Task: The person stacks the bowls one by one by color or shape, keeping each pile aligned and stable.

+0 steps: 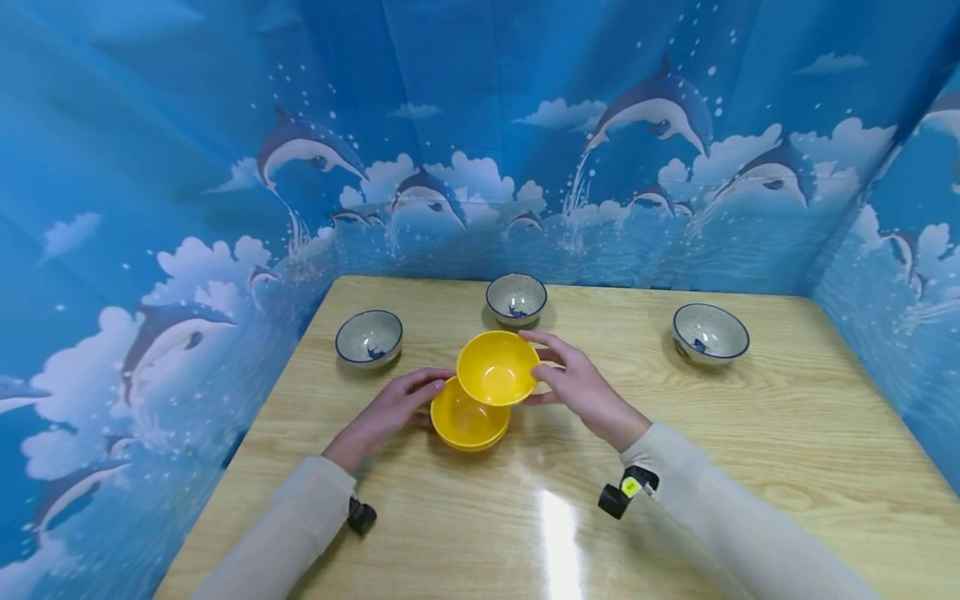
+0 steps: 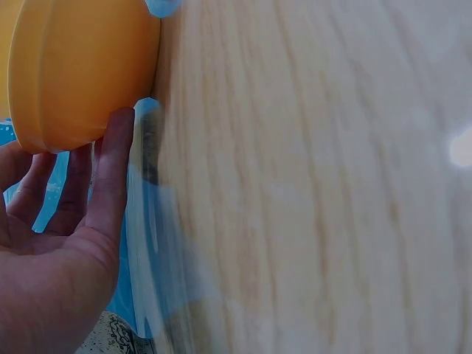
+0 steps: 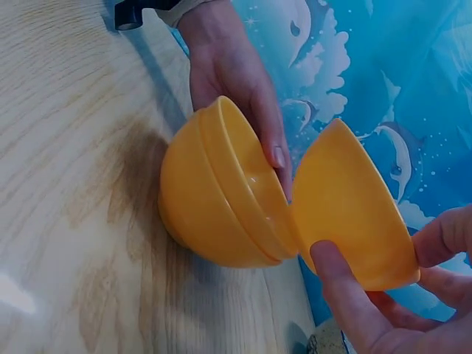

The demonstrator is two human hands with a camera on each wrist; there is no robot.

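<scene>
Two yellow bowls [image 1: 467,427], nested one in the other, stand on the table. My left hand [image 1: 401,406] holds them at their left side, thumb by the rim and fingers against the outer wall. Above and slightly behind them, a single yellow bowl [image 1: 498,367] is raised and tilted. My right hand [image 1: 573,382] grips it at the right of its rim. In the right wrist view, the lifted bowl [image 3: 354,214] meets or overlaps the edge of the nested pair [image 3: 214,192]; whether they touch is unclear. The left wrist view shows fingertips against a yellow outer wall [image 2: 88,74].
Three speckled grey bowls with blue rims stand on the wooden table [image 1: 750,467]: one at the left [image 1: 369,339], one at the back middle [image 1: 517,300], one at the right [image 1: 710,333]. A blue dolphin-print curtain [image 1: 465,100] borders the table's back and sides.
</scene>
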